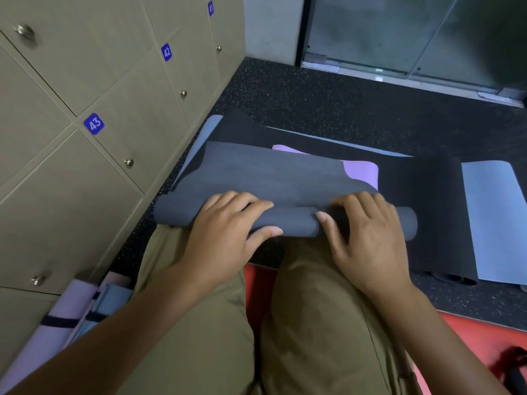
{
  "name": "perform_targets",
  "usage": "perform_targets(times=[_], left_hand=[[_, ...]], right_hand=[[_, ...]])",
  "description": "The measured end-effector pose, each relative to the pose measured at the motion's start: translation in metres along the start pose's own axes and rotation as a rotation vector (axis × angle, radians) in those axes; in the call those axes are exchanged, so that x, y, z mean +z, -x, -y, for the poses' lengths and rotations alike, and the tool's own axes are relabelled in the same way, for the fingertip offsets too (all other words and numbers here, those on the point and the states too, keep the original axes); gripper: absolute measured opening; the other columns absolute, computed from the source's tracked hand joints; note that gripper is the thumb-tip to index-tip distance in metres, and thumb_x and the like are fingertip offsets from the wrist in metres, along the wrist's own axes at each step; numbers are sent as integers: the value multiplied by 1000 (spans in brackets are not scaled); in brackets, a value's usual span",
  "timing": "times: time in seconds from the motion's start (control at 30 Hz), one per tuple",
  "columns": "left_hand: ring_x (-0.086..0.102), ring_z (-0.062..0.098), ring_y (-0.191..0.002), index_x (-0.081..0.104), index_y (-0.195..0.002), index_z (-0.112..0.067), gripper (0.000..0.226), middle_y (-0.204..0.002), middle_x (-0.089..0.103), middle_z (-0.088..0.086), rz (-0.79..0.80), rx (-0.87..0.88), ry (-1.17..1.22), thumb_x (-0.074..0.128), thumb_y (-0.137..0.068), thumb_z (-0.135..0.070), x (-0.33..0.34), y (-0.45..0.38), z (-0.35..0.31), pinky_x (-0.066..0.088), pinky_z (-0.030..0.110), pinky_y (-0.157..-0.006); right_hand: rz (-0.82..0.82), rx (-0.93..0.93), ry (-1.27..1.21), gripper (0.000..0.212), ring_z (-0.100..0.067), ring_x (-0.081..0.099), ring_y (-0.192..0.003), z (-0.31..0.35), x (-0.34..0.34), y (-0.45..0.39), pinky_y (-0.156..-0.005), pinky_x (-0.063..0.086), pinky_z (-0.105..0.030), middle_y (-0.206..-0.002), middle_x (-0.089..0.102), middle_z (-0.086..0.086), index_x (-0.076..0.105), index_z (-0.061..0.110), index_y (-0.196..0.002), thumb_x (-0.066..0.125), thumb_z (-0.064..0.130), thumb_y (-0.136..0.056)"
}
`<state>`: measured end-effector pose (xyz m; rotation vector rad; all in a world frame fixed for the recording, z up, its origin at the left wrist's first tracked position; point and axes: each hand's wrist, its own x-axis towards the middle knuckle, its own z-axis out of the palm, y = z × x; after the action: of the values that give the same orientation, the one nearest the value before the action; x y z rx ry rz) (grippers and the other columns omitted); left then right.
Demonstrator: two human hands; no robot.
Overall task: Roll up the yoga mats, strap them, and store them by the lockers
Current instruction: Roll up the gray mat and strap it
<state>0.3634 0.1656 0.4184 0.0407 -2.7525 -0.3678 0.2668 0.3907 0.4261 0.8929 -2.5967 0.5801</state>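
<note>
A dark grey yoga mat (285,178) lies on the floor in front of my knees, its near end wound into a roll (296,222). My left hand (228,232) grips the roll left of centre, fingers curled over the top and thumb under the near side. My right hand (368,232) grips it right of centre the same way. A purple mat (362,172) shows under the grey one, on top of a black mat (313,141). Rolled, strapped purple and blue mats (85,306) lie by the lockers (85,81) at lower left.
Beige numbered lockers fill the left side. A blue mat (490,218) lies flat at right beside a black strip. Glass doors (399,35) stand at the back. The floor is dark speckled rubber (342,104), with red flooring (470,337) near my legs.
</note>
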Motion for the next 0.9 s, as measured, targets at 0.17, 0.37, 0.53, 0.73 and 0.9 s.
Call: perform_targets(times=[0.17,0.37,0.53,0.73,0.9], left_hand=[[64,18,-93,72,-112,-25,58,-100,71,-8,126,-78,44,34,-96,-66,-7,-21,5,45,41,-85],[59,13,-96,73,-111,-30,58,-102,66,-14,135,-90,115,36,-92,-70,-4,-36,13,45,37,-85],[57,17,-101,73,-116,-19,39,-108,62,-9,-81,-19,165,54,-97,-48,0,-31,17,51,41,-82],[58,20,-110,67,-132,-18,57,-119,63,-6,-52,17,12,58,-92,-58,9,-25,20,49,38,-92],[59,23,-105,67,-131,-18,63,-115,64,-3,33,-37,-3,59,-88,-64,16,-40,24,46,38,-91]], right_hand=[[31,-52,-14,38,-28,54,-97,-6,5,3,-87,44,-40,-105,65,-3,68,13,-114,59,46,-99],[39,-66,-56,36,-26,57,-96,-17,18,-7,-86,44,-41,-102,68,1,69,15,-112,53,46,-102],[64,-41,-37,42,-25,59,-87,-21,23,-24,-77,45,-43,-91,68,3,69,21,-101,40,51,-104],[126,-18,33,49,-23,57,-86,-27,32,-49,-79,43,-42,-85,68,6,66,25,-91,28,54,-104],[178,-34,-14,45,-24,55,-98,-30,31,-60,-87,42,-40,-101,62,1,63,22,-107,35,56,-102]])
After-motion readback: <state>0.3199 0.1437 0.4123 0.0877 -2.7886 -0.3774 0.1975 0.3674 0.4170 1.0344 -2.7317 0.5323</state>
